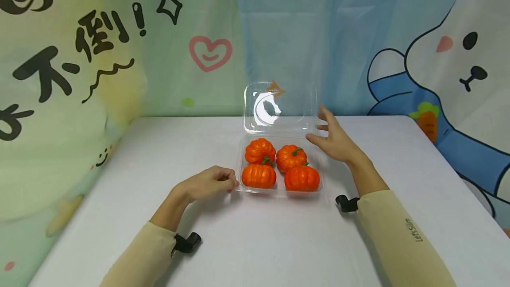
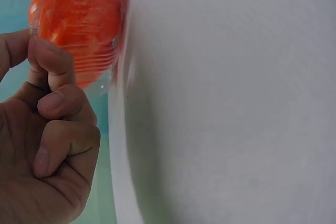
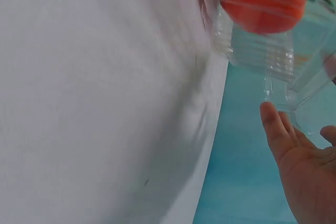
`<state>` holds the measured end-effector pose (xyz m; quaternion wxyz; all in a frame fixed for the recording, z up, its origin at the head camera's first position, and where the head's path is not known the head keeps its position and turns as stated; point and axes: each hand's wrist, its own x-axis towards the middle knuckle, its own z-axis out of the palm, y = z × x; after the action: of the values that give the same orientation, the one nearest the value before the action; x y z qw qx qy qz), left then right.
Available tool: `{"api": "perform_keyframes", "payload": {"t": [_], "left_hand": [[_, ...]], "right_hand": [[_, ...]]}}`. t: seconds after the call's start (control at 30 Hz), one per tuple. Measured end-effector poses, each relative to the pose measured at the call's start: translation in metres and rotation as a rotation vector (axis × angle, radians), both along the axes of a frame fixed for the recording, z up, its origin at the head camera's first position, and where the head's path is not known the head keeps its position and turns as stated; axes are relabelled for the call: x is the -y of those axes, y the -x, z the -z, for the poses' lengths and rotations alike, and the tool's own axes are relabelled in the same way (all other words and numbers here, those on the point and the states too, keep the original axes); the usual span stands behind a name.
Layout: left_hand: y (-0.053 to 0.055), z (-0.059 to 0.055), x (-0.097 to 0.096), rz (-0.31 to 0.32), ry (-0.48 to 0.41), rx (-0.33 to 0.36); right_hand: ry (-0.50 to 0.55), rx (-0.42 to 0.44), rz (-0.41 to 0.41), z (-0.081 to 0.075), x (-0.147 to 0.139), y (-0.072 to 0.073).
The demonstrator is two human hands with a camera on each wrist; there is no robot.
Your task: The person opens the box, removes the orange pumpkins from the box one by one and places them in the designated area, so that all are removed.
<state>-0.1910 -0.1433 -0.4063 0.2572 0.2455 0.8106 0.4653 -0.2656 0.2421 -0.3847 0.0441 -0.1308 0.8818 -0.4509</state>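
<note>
A clear plastic clamshell box [image 1: 280, 193] stands on the white table with its lid [image 1: 295, 105] raised at the back. Several small orange pumpkins [image 1: 302, 178] with green stems fill the box in two rows. My left hand [image 1: 207, 184] pinches the rim at the box's front left corner between thumb and index finger, the other fingers curled, as the left wrist view shows. On the far side, my right hand [image 1: 338, 141] has its fingers spread beside the lid's right edge. The right wrist view has the fingertips [image 3: 268, 111] right by the clear plastic.
The white table [image 1: 255, 242] reaches back to a printed cloth backdrop [image 1: 167, 79] with a cartoon bear and lettering. A black camera mount sits on each wrist, the left one [image 1: 187, 242] and the right one [image 1: 347, 203] both low over the table.
</note>
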Motion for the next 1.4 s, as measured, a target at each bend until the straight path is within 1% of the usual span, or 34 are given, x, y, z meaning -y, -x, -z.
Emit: {"api": "perform_keyframes", "payload": {"t": [0.17,0.2,0.23,0.4,0.43,0.47,0.6,0.8,0.9,1.13,1.27,1.4], "left_hand": [[0.003,-0.002,-0.005,0.025,-0.017,0.004],[0.003,-0.002,-0.006,0.027,-0.016,0.008],[0.003,-0.002,-0.006,0.028,-0.015,0.013],[0.001,-0.001,-0.004,0.022,-0.001,0.031],[0.001,-0.001,-0.003,0.02,0.001,0.033],[0.0,-0.001,-0.003,0.019,0.004,0.037],[-0.002,-0.001,0.0,0.016,0.011,0.057],[-0.004,0.0,0.001,0.022,0.005,0.062],[-0.004,0.001,0.001,0.019,0.006,0.063],[-0.004,0.001,0.003,0.025,-0.002,0.065],[-0.004,-0.001,0.004,0.034,0.009,0.056],[-0.003,-0.002,0.005,0.042,0.027,0.057]], "right_hand": [[-0.038,0.047,0.014,-0.002,-0.006,-0.001],[-0.037,0.054,0.01,-0.002,-0.007,-0.001],[-0.03,0.063,0.002,-0.005,-0.006,-0.004],[-0.027,0.069,-0.036,-0.001,-0.005,-0.004],[-0.036,0.071,-0.04,0.0,-0.004,-0.003],[-0.046,0.069,-0.044,0.005,-0.005,-0.001],[-0.094,0.089,-0.054,0.009,-0.003,0.0],[-0.163,0.101,-0.065,0.01,-0.004,-0.004],[-0.191,0.08,-0.068,0.007,-0.004,-0.008],[-0.247,-0.023,-0.098,-0.006,0.0,-0.02],[-0.255,-0.067,-0.12,-0.012,0.003,-0.027],[-0.255,-0.098,-0.136,-0.014,0.004,-0.033]]}}
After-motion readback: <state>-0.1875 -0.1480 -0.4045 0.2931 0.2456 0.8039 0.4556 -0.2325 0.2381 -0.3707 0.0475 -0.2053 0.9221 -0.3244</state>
